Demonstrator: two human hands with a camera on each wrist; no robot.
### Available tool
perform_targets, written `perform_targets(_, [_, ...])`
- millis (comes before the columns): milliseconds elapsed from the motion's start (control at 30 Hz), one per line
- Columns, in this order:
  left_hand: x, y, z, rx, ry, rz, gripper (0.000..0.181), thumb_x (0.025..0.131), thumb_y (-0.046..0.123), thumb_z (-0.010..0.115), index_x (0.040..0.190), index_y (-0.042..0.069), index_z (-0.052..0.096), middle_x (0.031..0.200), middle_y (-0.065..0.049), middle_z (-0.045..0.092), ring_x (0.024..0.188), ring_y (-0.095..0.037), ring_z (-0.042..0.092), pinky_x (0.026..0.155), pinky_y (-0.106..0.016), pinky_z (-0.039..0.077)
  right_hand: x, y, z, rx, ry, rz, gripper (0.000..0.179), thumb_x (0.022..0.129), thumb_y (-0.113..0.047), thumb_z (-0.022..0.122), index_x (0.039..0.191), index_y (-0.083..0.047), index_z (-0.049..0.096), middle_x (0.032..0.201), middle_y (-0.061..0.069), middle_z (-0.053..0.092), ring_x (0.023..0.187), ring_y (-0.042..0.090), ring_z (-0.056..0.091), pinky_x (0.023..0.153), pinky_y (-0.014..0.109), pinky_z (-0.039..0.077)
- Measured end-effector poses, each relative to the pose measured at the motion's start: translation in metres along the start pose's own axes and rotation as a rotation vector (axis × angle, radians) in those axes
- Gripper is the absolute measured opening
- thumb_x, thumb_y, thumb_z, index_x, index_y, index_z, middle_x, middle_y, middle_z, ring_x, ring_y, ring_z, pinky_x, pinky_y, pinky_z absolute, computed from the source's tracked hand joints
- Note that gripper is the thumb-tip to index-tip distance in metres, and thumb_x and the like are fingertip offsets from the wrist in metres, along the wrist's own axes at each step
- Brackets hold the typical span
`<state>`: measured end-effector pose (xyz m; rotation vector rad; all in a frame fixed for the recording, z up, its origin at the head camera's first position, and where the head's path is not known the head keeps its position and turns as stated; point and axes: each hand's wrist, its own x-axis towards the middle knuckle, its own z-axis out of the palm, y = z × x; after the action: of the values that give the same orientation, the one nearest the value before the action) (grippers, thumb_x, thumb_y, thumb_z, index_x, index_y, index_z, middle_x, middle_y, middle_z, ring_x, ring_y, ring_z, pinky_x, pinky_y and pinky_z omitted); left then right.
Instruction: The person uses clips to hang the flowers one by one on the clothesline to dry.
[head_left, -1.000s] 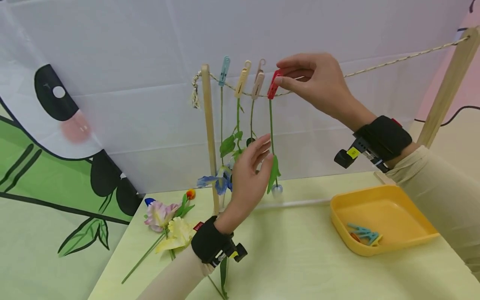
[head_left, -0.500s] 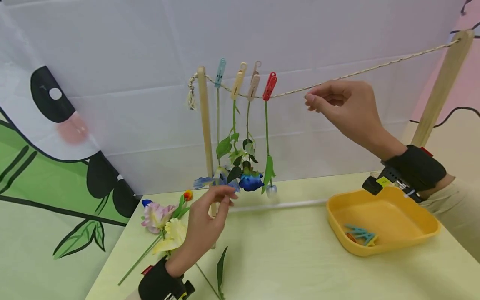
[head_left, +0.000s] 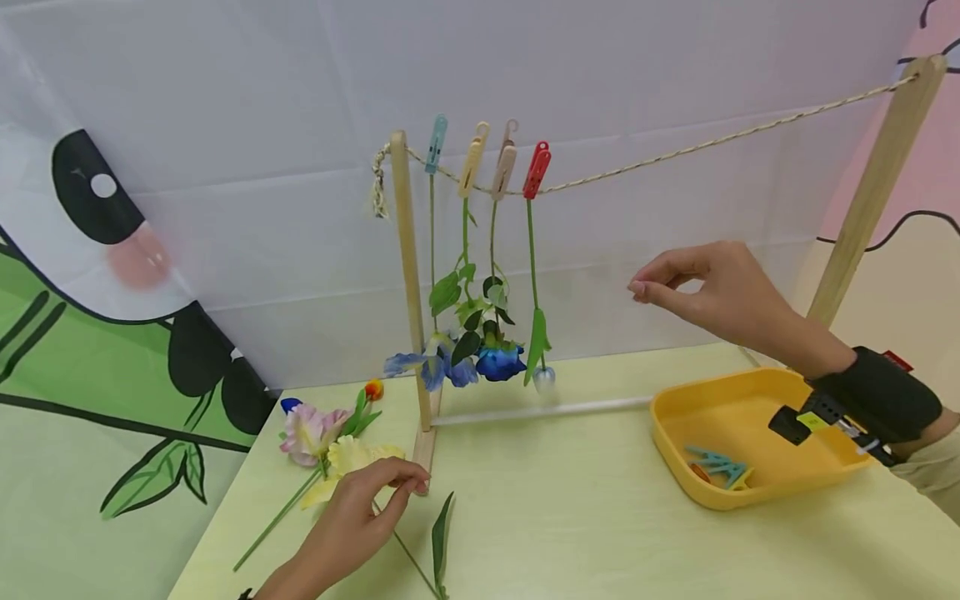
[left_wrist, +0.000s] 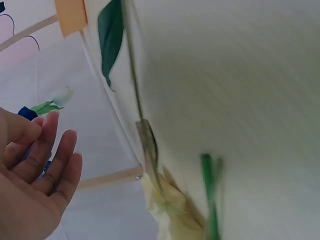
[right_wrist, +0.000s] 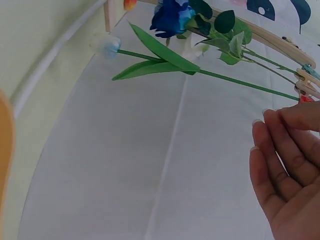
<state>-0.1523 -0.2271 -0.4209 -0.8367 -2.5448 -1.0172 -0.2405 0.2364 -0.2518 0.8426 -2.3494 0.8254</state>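
Observation:
Several artificial flowers hang upside down from a cord [head_left: 697, 150] by clothespins. The red clothespin [head_left: 537, 171] grips the stem of a pale blue tulip [head_left: 543, 380]. To its left hang a blue rose [head_left: 501, 362] and a blue iris [head_left: 435, 367], under pink, yellow and light blue clothespins. My right hand [head_left: 723, 292] is in the air right of the flowers, fingers loosely bent, holding nothing. Low at the left, my left hand [head_left: 360, 517] hovers beside a yellow flower [head_left: 352, 458] on the table, its fingers relaxed and free of any thing.
A yellow tray [head_left: 780, 433] at the right holds blue and yellow clothespins [head_left: 720, 467]. Left on the table lie a pink flower [head_left: 311, 432] and an orange bud [head_left: 373, 389]. Wooden posts [head_left: 409, 283] carry the cord, with a white bar [head_left: 555, 408] low between them.
My right hand has let go of the red clothespin and moved right and down. My left hand has come away from the hanging flowers, down and left toward the flowers on the table.

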Motion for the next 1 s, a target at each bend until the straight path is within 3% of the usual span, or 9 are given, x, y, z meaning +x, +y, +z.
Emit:
perform_targets(167, [-0.012, -0.010, -0.008, 0.062, -0.075, 0.068, 0.035, 0.092, -0.004, 0.073, 0.114, 0.024, 0.070, 0.100, 0.015, 0.070, 0.091, -0.006, 0.068, 0.077, -0.029, 0.058, -0.022, 0.014, 0.007, -0.036, -0.110, -0.061, 0.017, 0.093, -0.012, 0.078, 0.099, -0.028, 0.079, 0.086, -0.020, 0.073, 0.076, 0.002, 0.066, 0.066, 0.018, 0.051])
perform_targets(400, [-0.022, -0.018, -0.016, 0.288, -0.192, 0.154, 0.028, 0.085, 0.009, 0.084, 0.103, 0.027, 0.072, 0.105, 0.020, 0.066, 0.098, -0.008, 0.063, 0.084, -0.039, 0.055, -0.058, 0.044, 0.022, -0.026, -0.295, -0.004, 0.017, 0.093, -0.010, 0.077, 0.095, -0.027, 0.078, 0.084, -0.025, 0.069, 0.076, -0.001, 0.065, 0.066, 0.024, 0.057])
perform_targets(567, [-0.024, -0.019, -0.024, 0.268, -0.370, 0.023, 0.027, 0.085, 0.033, 0.086, 0.107, 0.031, 0.072, 0.112, 0.022, 0.064, 0.107, -0.011, 0.059, 0.091, -0.046, 0.052, -0.088, 0.070, 0.035, -0.022, -0.400, -0.021, 0.018, 0.091, -0.006, 0.078, 0.097, -0.023, 0.078, 0.091, -0.016, 0.072, 0.078, -0.001, 0.065, 0.068, 0.023, 0.059])
perform_targets(633, [-0.025, -0.020, -0.025, 0.257, -0.419, 0.009, 0.034, 0.082, 0.043, 0.086, 0.111, 0.032, 0.072, 0.116, 0.020, 0.063, 0.111, -0.013, 0.057, 0.094, -0.048, 0.051, -0.100, 0.079, 0.040, -0.022, -0.416, -0.020, 0.017, 0.090, -0.005, 0.079, 0.098, -0.020, 0.079, 0.093, -0.011, 0.074, 0.078, -0.001, 0.065, 0.067, 0.022, 0.058])
perform_targets(700, [-0.026, -0.023, -0.024, 0.260, -0.416, 0.062, 0.040, 0.080, 0.046, 0.087, 0.113, 0.030, 0.071, 0.118, 0.018, 0.064, 0.111, -0.015, 0.057, 0.093, -0.047, 0.051, -0.110, 0.085, 0.044, -0.018, -0.429, -0.008, 0.016, 0.090, -0.005, 0.078, 0.100, -0.017, 0.079, 0.094, -0.008, 0.075, 0.079, 0.000, 0.066, 0.068, 0.023, 0.059])
perform_targets(833, [-0.030, -0.031, -0.019, 0.287, -0.336, 0.203, 0.039, 0.078, 0.032, 0.091, 0.111, 0.026, 0.071, 0.115, 0.013, 0.065, 0.107, -0.016, 0.059, 0.088, -0.042, 0.052, -0.124, 0.093, 0.048, -0.012, -0.477, 0.050, 0.013, 0.091, -0.009, 0.078, 0.104, -0.013, 0.078, 0.094, -0.006, 0.075, 0.081, 0.002, 0.065, 0.069, 0.026, 0.059])
perform_targets(1000, [-0.032, -0.035, -0.015, 0.281, -0.353, 0.177, 0.033, 0.082, 0.026, 0.089, 0.109, 0.027, 0.071, 0.113, 0.013, 0.065, 0.104, -0.012, 0.059, 0.087, -0.040, 0.054, -0.136, 0.099, 0.057, 0.020, -0.530, 0.082, 0.016, 0.090, -0.012, 0.080, 0.106, -0.010, 0.077, 0.096, -0.005, 0.074, 0.082, 0.003, 0.065, 0.069, 0.028, 0.059])
